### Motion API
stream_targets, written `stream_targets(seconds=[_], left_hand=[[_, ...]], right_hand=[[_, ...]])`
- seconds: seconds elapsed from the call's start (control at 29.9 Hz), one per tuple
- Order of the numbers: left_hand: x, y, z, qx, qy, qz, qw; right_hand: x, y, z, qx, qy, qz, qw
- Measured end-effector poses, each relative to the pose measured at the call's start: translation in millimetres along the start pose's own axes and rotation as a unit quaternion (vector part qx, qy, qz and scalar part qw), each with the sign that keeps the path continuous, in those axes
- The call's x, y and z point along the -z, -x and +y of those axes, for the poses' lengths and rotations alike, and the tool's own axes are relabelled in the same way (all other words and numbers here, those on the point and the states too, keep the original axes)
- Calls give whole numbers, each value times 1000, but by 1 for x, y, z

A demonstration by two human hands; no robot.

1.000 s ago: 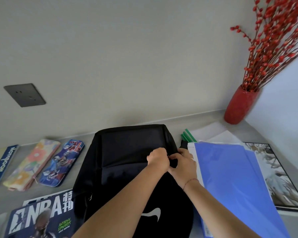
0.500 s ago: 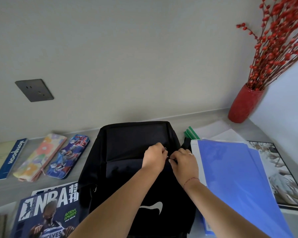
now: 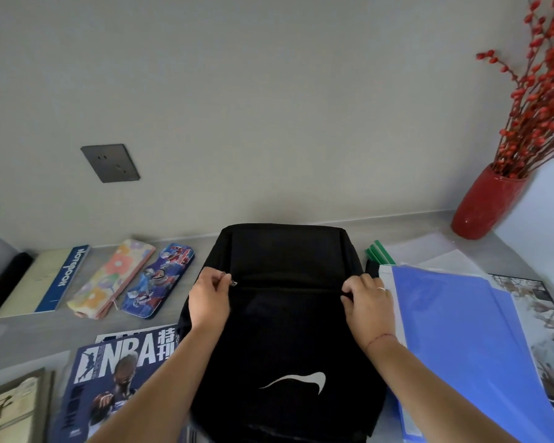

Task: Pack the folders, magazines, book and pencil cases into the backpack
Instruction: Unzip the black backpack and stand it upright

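Left grip (image 3: 210,297) pinches small metal zip pull (image 3: 233,283), seemingly; right grip (image 3: 367,298) clenches edge of black fabric backpack (image 3: 285,346), flat on grey bench (image 3: 23,337). Zip line runs sideways between grips.

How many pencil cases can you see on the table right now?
2. A floral pencil case lies left of the backpack, and a blue cartoon-print pencil case lies between the two. Any inside the backpack would be hidden.

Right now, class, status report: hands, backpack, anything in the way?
Left hand pinches zipper pull; right hand grips backpack at right edge. Blue folder, NBA magazine, pencil cases lie beside it, unpacked. Nothing on top.
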State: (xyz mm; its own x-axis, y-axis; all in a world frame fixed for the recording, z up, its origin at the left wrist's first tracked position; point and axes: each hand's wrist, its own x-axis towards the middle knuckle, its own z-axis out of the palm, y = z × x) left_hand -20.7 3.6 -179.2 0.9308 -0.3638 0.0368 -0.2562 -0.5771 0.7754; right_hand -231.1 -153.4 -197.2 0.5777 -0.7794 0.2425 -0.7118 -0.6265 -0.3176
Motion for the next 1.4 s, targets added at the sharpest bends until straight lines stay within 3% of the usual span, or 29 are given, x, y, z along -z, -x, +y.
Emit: stream_targets(seconds=[0.17,0.33,0.47,0.53,0.63,0.67,0.74,0.84,0.97,1.2,1.34,1.4], left_hand=[[5,1,-3,5,27,-28,999],[14,-11,-18,49,12,-9,999],[28,-16,-38,36,0,-164,986],[46,-15,-52,5,-9,-257,966],[69,-7,-61,-50,-65,-335,939],[73,-3,-60,-64,-76,-349,932],[78,3,-52,-85,-85,-358,926],[77,16,-36,-92,-73,-372,921],[74,33,-17,-98,-59,-394,912],[78,71,12,-98,-62,-455,883],[85,86,23,-82,-59,-513,852],[89,84,22,-73,-44,-512,855]], right_hand=[[-13,-10,-29,121,39,-25,992],[-16,-23,-34,106,39,-23,993],[-3,-19,-19,100,-55,-114,987],[25,-5,-2,98,-149,-227,957],[73,28,7,125,-233,-442,857],[85,41,4,139,-230,-486,831],[96,62,-3,181,-203,-516,813],[94,81,-11,218,-165,-486,830],[88,86,-15,205,-172,-407,873],[81,93,-23,231,-136,-329,906],[87,77,-25,119,-256,-249,926],[92,60,-25,57,-316,-195,927]])
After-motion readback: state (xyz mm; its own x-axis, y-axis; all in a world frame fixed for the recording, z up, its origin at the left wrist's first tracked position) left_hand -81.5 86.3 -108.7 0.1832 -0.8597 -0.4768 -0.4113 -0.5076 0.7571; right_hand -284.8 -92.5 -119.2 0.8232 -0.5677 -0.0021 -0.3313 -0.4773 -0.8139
